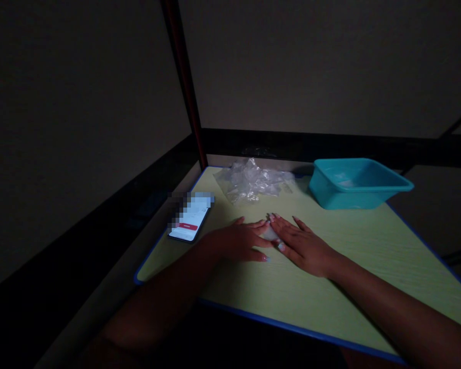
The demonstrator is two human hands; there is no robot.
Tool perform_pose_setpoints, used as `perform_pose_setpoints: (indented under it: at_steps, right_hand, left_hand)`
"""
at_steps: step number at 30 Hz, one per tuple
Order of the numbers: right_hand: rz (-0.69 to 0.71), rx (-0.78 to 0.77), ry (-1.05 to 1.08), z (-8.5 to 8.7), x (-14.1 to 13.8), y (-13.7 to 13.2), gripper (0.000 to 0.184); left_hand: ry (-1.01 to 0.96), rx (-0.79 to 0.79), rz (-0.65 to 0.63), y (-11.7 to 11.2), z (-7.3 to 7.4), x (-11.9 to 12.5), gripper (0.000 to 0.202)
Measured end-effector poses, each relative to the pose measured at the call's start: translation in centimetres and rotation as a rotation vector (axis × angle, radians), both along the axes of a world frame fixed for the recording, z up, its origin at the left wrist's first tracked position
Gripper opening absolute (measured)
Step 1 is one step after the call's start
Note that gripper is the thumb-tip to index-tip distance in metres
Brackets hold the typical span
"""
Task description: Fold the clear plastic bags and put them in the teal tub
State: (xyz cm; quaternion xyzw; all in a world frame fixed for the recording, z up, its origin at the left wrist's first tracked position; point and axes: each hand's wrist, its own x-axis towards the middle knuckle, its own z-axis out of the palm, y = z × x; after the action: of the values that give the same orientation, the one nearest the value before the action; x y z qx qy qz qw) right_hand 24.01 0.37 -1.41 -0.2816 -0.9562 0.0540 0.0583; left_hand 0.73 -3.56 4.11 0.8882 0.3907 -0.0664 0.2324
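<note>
My left hand (236, 240) and my right hand (301, 247) lie palm down on a pale green table (369, 266) with a blue edge. Their fingers are stretched out flat and meet over a small whitish object (269, 233) that I cannot make out clearly. The fingertips of both hands touch or cover it. The room is dim.
A lit phone (190, 221) lies at the table's left edge. A heap of clear plastic bags (251, 180) sits at the back. To its right stands a teal plastic tub (355, 183). A dark red post (186, 87) rises at the far corner.
</note>
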Motion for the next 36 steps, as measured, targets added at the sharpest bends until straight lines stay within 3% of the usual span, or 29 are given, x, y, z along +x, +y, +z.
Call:
perform_pose_setpoints:
  at_steps: [12,21,36]
  right_hand:
    - [-0.103,0.041,-0.039,0.7,-0.6,-0.7,0.064]
    - [0.071,0.067,-0.024,0.8,1.2,-2.5,0.074]
    - [0.091,0.071,0.008,1.1,2.3,-2.6,0.072]
  left_hand:
    - [0.001,0.058,-0.001,-0.2,-0.3,0.0,0.047]
    - [-0.042,0.052,-0.022,-0.1,-0.3,-0.1,0.05]
    - [-0.022,0.034,-0.002,-0.3,-0.1,-0.1,0.05]
